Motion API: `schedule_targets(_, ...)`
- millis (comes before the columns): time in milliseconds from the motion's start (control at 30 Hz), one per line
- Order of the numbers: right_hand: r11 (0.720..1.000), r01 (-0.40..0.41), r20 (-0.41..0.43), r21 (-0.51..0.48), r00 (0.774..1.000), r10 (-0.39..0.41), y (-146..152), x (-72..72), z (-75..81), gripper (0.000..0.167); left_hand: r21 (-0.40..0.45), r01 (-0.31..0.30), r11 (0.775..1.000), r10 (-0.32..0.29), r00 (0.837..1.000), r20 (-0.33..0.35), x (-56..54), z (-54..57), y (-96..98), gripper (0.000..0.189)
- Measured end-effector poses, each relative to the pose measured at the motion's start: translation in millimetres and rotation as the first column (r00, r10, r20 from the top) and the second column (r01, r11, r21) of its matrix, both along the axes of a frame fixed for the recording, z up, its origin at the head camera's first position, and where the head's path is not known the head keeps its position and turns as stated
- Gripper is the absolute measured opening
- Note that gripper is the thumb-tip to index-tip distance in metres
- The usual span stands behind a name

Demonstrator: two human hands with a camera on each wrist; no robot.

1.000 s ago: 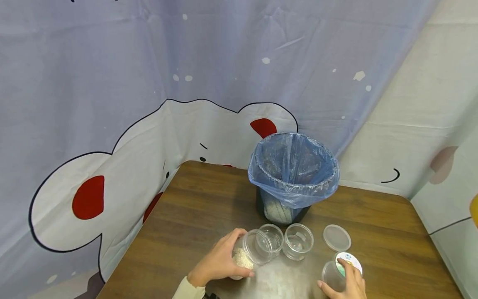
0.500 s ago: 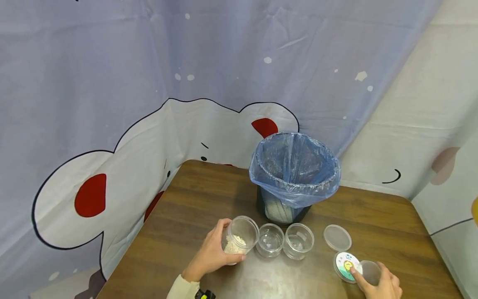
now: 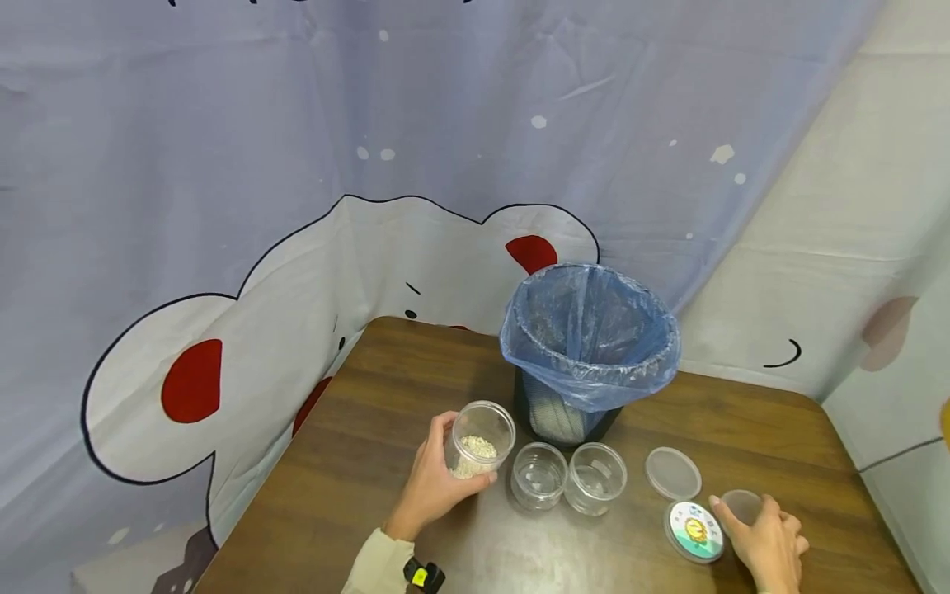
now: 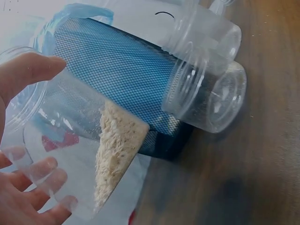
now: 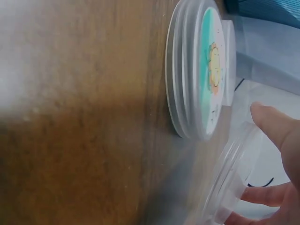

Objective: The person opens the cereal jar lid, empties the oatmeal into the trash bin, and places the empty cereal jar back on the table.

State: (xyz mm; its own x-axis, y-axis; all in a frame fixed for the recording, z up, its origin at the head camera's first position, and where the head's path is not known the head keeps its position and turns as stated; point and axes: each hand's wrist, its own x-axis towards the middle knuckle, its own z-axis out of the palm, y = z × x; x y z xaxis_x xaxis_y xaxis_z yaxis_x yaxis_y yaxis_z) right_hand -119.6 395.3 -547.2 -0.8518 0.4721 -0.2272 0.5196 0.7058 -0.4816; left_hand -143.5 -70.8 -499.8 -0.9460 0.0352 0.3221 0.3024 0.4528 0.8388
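Observation:
My left hand [image 3: 434,487] grips a clear plastic jar [image 3: 458,450], its thumb and fingers round opposite sides. The jar leans, with its open mouth up, and pale grains [image 4: 119,150] lie slanted at its bottom. Two open clear jars, a left one [image 3: 538,478] and a right one [image 3: 594,483], stand side by side on the table, to the right of the held jar. My right hand [image 3: 768,544] pinches a clear lid [image 5: 229,173] by its edges, tilted. Beside it lies a stack of lids [image 5: 187,70], topped by a round printed label [image 3: 695,528].
A mesh bin [image 4: 112,61] lined with a blue bag [image 3: 586,379] stands behind the two jars. Another translucent lid [image 3: 672,473] lies flat behind the labelled stack. The wooden table [image 3: 386,396] meets a printed curtain [image 3: 416,99] at the back.
My left hand has drawn its jar left and back from beside the two open jars, turning the mouth upward. My right hand has carried the clear lid rightward, off the labelled stack.

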Motion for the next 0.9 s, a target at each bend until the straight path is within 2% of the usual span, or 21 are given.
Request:
schedule_targets(133,1.0,-0.027,0.015,0.009,1.0,0.027,2,-8.8,-5.7,0.116,-0.008,-0.001,1.0,0.0,0.999,-0.034,-8.2,7.3,3.8,0.089)
schedule_targets(300,0.999,-0.038,0.024,0.016,0.999,0.038,4,-14.4,-13.4,0.116,-0.013,0.033,0.999,-0.033,0.998,-0.047,-14.8,18.3,6.8,0.088)
schedule_targets(600,0.997,-0.074,-0.016,0.035,0.997,0.074,6,-25.7,-24.4,0.112,-0.03,0.056,0.998,-0.059,0.991,-0.117,-23.2,33.9,8.5,0.088)
schedule_targets(767,0.997,-0.083,-0.002,0.011,0.997,0.083,5,-26.3,-24.7,0.114,-0.037,0.054,0.998,-0.058,0.988,-0.14,-27.1,42.5,7.6,0.087)
schedule_targets(900,0.997,-0.076,-0.017,0.012,0.997,0.077,4,-27.9,-16.5,0.103,-0.045,0.043,0.998,-0.05,0.985,-0.166,-30.3,50.4,5.5,0.087)
